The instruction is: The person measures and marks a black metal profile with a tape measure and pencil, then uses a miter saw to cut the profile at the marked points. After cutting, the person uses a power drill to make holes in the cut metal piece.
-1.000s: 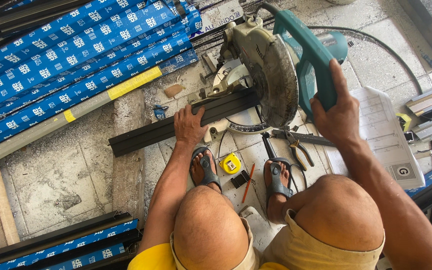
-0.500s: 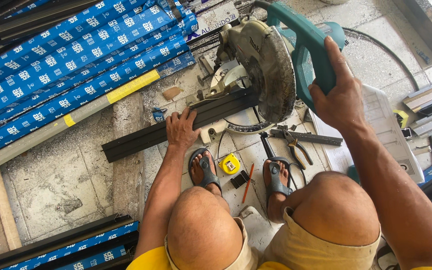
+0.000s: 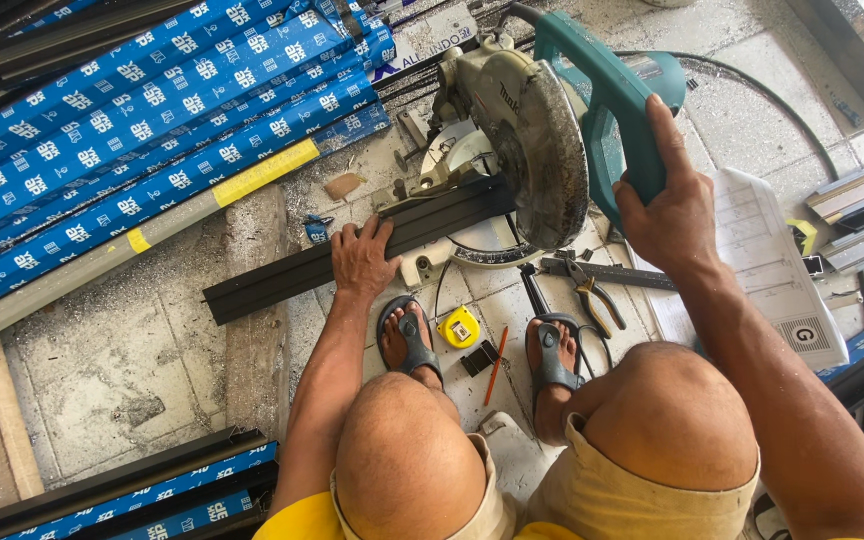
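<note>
Mitre saw (image 3: 527, 150), teal-handled, on the tiled floor: likely heavy and rigid; right hand (image 3: 667, 205) wrapped tight round its handle. Dark metal profile (image 3: 352, 250), long, stiff, probably light, smooth-faced and apt to slide; lies across the saw bed under the blade; left hand (image 3: 362, 262) pressed flat on it, fingers spread, near the cut. Yellow tape measure (image 3: 459, 327) between the sandalled feet.

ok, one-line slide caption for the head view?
Squatting person: left hand pressing a dark metal profile on a mitre saw, right hand gripping its teal handle.
</note>
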